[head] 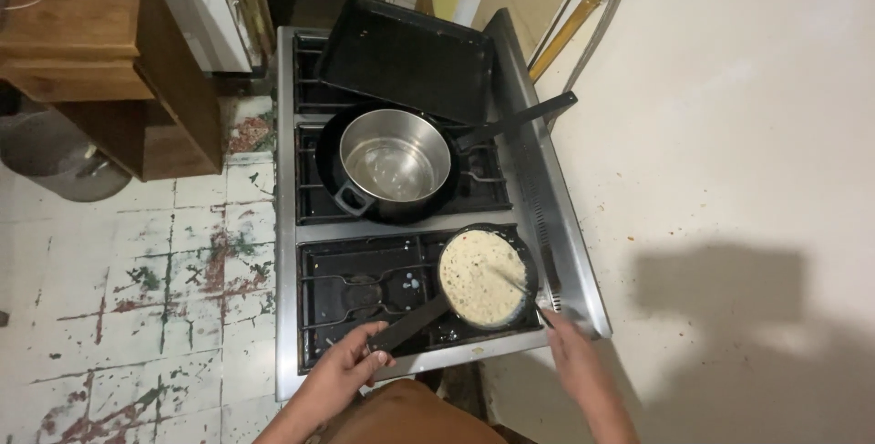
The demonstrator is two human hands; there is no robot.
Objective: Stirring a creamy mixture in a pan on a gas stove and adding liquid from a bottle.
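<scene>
A small black frying pan [524, 252] sits on the near right burner, filled with a pale speckled batter or omelette [481, 275]. My left hand [351, 366] is closed around the pan's long black handle [410, 324] at the stove's front edge. My right hand [567, 339] holds a thin utensil [524, 289] whose tip reaches over the food; the utensil is blurred.
The stove [292, 225] carries a steel pot [394, 154] set inside a larger black pan [328, 157] on the middle burners, and a black baking tray [410, 56] at the back. A wooden cabinet [100, 52] stands left over worn tiled floor [137, 289]. A white wall [729, 134] is right.
</scene>
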